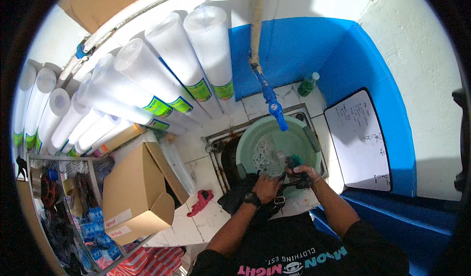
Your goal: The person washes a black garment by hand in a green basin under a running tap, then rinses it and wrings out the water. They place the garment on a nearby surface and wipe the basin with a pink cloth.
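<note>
A light green basin holds water with white suds on its left side. Over its near rim, my left hand, with a dark watch on the wrist, is closed on a wet black bag. A metal buckle shows on the bag beside that wrist. At the basin's near right edge, my right hand is closed around a small brush with teal bristles. Dark wet material hangs under the right fingers. The fingertips of my left hand are partly hidden.
A blue faucet hangs above the basin, which rests in a metal-rimmed sink. A green bottle and a whiteboard stand beyond. Leftward are white rolls, a cardboard box, a red cloth and a shelf rack.
</note>
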Motion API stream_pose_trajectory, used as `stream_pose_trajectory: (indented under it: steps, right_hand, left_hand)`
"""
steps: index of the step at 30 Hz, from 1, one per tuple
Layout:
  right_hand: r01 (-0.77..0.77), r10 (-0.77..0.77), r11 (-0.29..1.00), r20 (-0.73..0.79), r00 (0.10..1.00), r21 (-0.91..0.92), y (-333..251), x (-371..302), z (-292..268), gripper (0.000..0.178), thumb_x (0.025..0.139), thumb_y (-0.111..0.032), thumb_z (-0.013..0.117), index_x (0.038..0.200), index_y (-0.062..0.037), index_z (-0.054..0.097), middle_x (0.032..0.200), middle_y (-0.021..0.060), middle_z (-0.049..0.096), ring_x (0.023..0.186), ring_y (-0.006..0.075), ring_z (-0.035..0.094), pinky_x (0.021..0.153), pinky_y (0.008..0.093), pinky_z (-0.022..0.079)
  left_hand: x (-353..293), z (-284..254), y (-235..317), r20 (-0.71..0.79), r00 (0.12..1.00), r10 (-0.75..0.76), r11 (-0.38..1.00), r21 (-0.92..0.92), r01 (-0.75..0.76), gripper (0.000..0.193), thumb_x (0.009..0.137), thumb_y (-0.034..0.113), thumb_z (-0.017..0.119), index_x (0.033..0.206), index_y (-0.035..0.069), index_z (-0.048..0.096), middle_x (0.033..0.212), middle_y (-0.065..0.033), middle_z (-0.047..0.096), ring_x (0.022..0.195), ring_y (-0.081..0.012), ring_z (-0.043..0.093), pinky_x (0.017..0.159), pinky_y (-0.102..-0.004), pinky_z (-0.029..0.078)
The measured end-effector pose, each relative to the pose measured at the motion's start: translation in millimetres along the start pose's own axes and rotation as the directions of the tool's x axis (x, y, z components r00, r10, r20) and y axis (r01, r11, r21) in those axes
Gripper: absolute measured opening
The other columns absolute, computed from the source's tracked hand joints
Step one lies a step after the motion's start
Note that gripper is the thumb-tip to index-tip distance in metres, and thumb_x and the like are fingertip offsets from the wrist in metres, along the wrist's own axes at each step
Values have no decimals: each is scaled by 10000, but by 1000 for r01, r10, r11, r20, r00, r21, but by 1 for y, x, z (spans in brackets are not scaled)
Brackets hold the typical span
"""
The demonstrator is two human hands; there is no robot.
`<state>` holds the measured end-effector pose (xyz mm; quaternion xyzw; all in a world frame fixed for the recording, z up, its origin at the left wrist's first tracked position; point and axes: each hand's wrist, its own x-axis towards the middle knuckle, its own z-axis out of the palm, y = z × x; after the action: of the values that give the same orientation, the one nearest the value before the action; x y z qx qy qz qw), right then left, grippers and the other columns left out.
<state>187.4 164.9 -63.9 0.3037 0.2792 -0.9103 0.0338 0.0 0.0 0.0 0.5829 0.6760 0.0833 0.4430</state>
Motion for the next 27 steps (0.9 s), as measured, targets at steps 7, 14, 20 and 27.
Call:
stream_pose_trajectory:
  steps: [7, 14, 20, 27]
  right_hand:
    - [231, -568, 548, -155, 808, -804, 20, 14, 67, 455, 833, -283, 763, 1167, -52, 560, 979, 71, 638, 906, 195, 593, 842, 343, 486]
    - [42, -705, 451, -326, 630, -892, 71, 42, 110, 518, 913, -386, 652, 1237, -1, 527, 1182, 217, 562, 1102, 380, 539, 971, 443, 420]
    - [-66, -775, 190, -190, 603, -980, 82, 37, 111, 494, 998, -371, 488, 1292, 26, 485, 1252, 254, 524, 1142, 433, 513, 994, 462, 396]
    - [-31, -752, 222, -192, 631, -975, 53, 37, 113, 446, 1014, -301, 449, 1329, 14, 434, 1249, 285, 479, 1140, 462, 479, 1001, 487, 375]
  left_hand:
    - [14, 84, -29, -459, 885, -82, 946, -315, -76, 378, 1018, 285, 419, 1193, -22, 554, 989, -272, 618, 1023, -439, 574, 933, -503, 433]
    - [40, 83, -19, -57, 835, -548, -423, -842, -335, 587, 1035, 502, 352, 1408, 57, 439, 1405, -112, 480, 1257, -275, 494, 1081, -395, 354]
    - [40, 67, -3, -173, 824, -540, -337, -853, -400, 545, 1049, 453, 358, 1426, 76, 465, 1375, -74, 530, 1252, -210, 491, 1062, -351, 364]
    - [48, 84, -14, -97, 689, -719, -29, -985, -169, 490, 1021, 388, 412, 1232, -13, 600, 1190, -144, 628, 1061, -286, 591, 937, -372, 452]
